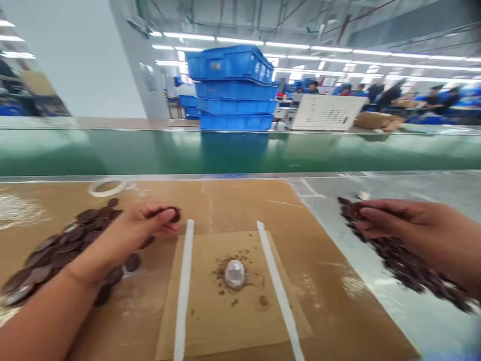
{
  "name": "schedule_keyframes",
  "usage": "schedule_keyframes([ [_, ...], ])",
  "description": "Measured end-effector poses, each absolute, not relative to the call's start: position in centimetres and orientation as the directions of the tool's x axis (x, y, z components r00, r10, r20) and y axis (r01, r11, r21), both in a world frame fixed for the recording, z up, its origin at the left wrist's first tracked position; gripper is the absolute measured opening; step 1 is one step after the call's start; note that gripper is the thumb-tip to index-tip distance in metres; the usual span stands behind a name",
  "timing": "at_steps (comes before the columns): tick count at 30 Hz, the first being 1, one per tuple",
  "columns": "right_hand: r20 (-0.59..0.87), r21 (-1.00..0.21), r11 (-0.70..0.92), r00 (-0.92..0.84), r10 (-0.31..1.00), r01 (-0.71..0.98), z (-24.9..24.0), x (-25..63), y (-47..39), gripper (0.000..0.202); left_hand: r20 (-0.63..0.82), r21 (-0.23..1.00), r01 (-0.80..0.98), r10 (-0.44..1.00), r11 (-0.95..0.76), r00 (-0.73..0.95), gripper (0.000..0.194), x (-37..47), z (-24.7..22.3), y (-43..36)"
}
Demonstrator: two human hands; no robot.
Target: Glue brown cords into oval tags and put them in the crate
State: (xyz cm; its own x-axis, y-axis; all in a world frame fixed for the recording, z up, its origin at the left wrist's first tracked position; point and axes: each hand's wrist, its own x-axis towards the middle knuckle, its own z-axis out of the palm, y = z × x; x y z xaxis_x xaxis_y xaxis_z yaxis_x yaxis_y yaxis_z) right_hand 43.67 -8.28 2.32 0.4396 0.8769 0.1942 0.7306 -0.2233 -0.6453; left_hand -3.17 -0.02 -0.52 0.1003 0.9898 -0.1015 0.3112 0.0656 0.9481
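My left hand pinches a dark brown disc just right of a heap of similar discs. On the right, my right hand is closed at the far end of a long pile of small dark pieces; what its fingertips hold is hidden. Between the hands, a clear, shiny dome-shaped object sits on a cardboard sheet, with brown specks and smears around it. White tape strips run down the sheet's sides.
A tape roll lies at the back left of the brown work surface. Beyond it runs a green belt. Stacked blue crates and a white metal box stand behind the belt. Several people are in the far background.
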Motion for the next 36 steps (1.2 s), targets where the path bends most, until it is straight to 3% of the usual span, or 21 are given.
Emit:
schedule_keyframes([
  [3, 0.026, -0.805, -0.17, 0.32, 0.947, 0.568, 3.6, 39.9, -5.7, 0.046, -0.132, 0.99, 0.083, 0.97, 0.117, 0.206, 0.037, -2.8, -1.1, 0.3],
  [8, 0.22, -0.702, 0.066, 0.127, 0.967, 0.709, 5.5, 33.2, -3.0, 0.056, -0.168, 0.981, -0.054, 0.952, 0.188, 0.257, 0.036, -1.8, -1.8, 0.4],
  [12, 0.211, -0.795, 0.214, -0.072, 0.975, 0.567, 3.8, 31.0, -2.1, 0.056, -0.171, 0.976, -0.091, 0.956, 0.197, 0.239, 0.035, -1.7, -2.2, 0.5],
  [19, 0.102, -0.887, 0.162, -0.158, 0.982, 0.433, 1.0, 30.7, -2.9, 0.049, -0.12, 0.99, -0.052, 0.97, 0.134, 0.212, 0.026, -1.4, -2.2, 0.3],
  [26, -0.058, -0.822, 0.136, -0.32, 0.946, 0.552, 1.1, 30.0, -4.2, 0.022, -0.034, 0.99, 0.14, 0.999, 0.034, -0.004, 0.03, -1.6, -1.7, 0.2],
  [30, -0.158, -0.785, 0.106, -0.363, 0.918, 0.61, 0.7, 29.3, -4.2, 0.017, -0.082, 0.995, 0.06, 0.995, 0.085, -0.055, 0.028, -1.4, -1.6, 0.3],
  [36, -0.309, -0.821, -0.006, -0.434, 0.846, 0.572, -0.1, 28.3, -3.4, 0.007, -0.167, 0.986, -0.021, 0.982, 0.165, -0.085, 0.025, -0.9, -1.2, 0.3],
])
